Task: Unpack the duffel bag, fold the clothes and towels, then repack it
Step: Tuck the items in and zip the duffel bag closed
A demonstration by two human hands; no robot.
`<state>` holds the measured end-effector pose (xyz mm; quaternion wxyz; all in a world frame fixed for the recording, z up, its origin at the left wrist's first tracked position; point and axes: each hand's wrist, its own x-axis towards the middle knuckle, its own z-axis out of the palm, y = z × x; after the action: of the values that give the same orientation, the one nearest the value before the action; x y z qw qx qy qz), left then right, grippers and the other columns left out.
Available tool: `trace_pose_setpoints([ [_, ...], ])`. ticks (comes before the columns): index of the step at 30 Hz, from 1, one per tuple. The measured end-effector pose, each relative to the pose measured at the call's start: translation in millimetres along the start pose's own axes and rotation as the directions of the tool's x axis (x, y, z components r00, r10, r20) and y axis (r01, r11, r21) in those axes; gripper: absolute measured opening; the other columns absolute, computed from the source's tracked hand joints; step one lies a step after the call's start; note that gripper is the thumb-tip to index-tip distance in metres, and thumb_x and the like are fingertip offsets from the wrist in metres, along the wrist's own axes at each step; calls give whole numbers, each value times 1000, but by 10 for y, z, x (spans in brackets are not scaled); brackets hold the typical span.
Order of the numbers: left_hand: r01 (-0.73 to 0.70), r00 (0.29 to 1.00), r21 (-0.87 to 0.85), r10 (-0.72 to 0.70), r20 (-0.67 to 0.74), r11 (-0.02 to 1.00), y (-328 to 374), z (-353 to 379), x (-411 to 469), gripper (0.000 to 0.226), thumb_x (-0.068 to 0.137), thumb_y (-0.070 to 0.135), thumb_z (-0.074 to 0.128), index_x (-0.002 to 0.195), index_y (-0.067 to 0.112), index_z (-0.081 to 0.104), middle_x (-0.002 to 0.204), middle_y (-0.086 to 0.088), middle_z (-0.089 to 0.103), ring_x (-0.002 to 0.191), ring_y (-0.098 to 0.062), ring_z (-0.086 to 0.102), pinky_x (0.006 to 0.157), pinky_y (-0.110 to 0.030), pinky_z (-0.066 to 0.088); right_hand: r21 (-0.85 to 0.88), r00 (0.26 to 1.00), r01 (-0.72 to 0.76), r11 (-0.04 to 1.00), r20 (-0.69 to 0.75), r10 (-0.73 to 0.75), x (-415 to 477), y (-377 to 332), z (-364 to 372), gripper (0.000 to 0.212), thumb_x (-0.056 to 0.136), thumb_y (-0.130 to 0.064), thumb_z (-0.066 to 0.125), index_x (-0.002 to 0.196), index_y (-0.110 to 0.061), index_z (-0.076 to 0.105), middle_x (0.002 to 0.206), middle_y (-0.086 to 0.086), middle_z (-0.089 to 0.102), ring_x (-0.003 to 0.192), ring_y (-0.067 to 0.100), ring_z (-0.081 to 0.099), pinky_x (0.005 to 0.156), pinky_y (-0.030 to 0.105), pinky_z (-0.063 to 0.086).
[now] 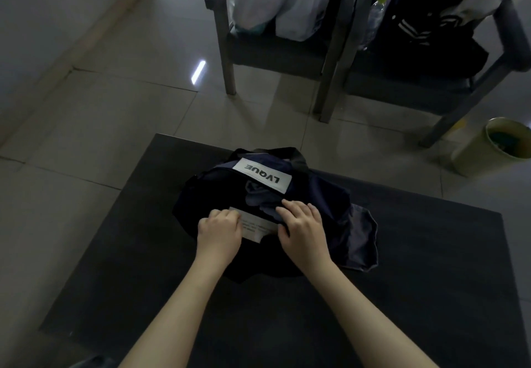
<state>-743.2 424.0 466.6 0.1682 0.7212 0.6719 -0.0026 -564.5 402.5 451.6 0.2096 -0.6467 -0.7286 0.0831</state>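
Note:
A dark navy duffel bag (212, 195) with a white "LVQUE" label lies on the black table (416, 252). Its top gapes, and crumpled blue-grey cloth (255, 195) shows inside. My left hand (219, 231) has curled fingers on the bag's near edge, at the left end of a white patch. My right hand (301, 224) lies on the near edge too, fingers bent over the blue-grey cloth at the opening. A dull blue-grey piece of fabric (360, 238) sticks out from the bag's right side onto the table.
Two dark chairs stand beyond the table: one (224, 51) holds white plastic bags (275, 2), the other (474, 88) a dark jacket and a water bottle. A pale green bin (488, 152) stands on the tiled floor at right.

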Motion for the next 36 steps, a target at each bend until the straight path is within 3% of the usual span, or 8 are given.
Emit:
trace_pose_setpoints([
  [5,195,973,-51,-200,-116,979,-427,-220,286,33,96,22,46,126,13,54,123,-6,56,112,-24,50,88,-37,40,-95,996,36,995,-81,-44,189,-223,82,63,72,-15,69,131,-13,48,138,9,50,128,23,41,108,48,33],
  [9,271,959,-115,-278,-49,956,-697,-312,609,46,95,26,49,137,9,39,136,-11,44,121,-27,45,95,-41,40,-181,998,-49,982,34,56,456,-352,202,90,64,-18,80,141,-15,33,149,10,37,135,29,38,107,55,23],
  [14,337,933,-204,-297,206,919,-905,-281,965,61,98,38,43,151,17,19,155,-5,25,141,-26,26,108,-45,28,-214,974,-117,970,167,154,636,-416,438,69,70,-20,79,133,-12,52,130,6,59,111,28,59,90,50,46],
  [18,296,920,-161,-236,314,941,-1066,-329,1096,48,97,41,45,142,25,40,143,-4,41,130,-25,41,103,-42,32,-291,978,-87,953,157,137,647,-380,522,63,51,-14,89,110,-11,68,110,6,68,91,29,65,69,40,54],
  [21,289,932,-147,-242,271,946,-1182,-386,1105,33,96,37,50,126,24,55,127,-3,52,115,-23,51,96,-41,36,-300,983,-87,950,130,132,663,-390,565,66,50,-10,88,113,-10,67,109,8,67,88,30,65,66,39,54],
  [28,436,885,-394,-307,349,810,-1322,-278,1113,48,94,41,53,138,21,45,132,-4,54,115,-24,54,99,-44,45,-336,985,-109,936,91,148,753,-394,625,70,49,-1,86,116,-9,66,116,12,64,90,32,63,70,42,53],
  [31,389,916,-399,-301,265,830,-1263,-228,1126,32,95,37,53,119,19,62,112,-4,64,97,-21,60,88,-42,51,-335,986,-88,938,101,129,750,-369,641,71,48,1,86,116,-9,66,116,10,66,88,31,64,69,42,54],
  [36,359,933,-426,-335,134,831,-1183,-303,1100,21,98,28,48,95,15,63,87,-3,62,75,-18,58,61,-33,45,-321,992,-80,944,67,106,794,-341,640,62,51,-1,85,110,-8,68,106,9,68,81,31,64,64,40,53],
])
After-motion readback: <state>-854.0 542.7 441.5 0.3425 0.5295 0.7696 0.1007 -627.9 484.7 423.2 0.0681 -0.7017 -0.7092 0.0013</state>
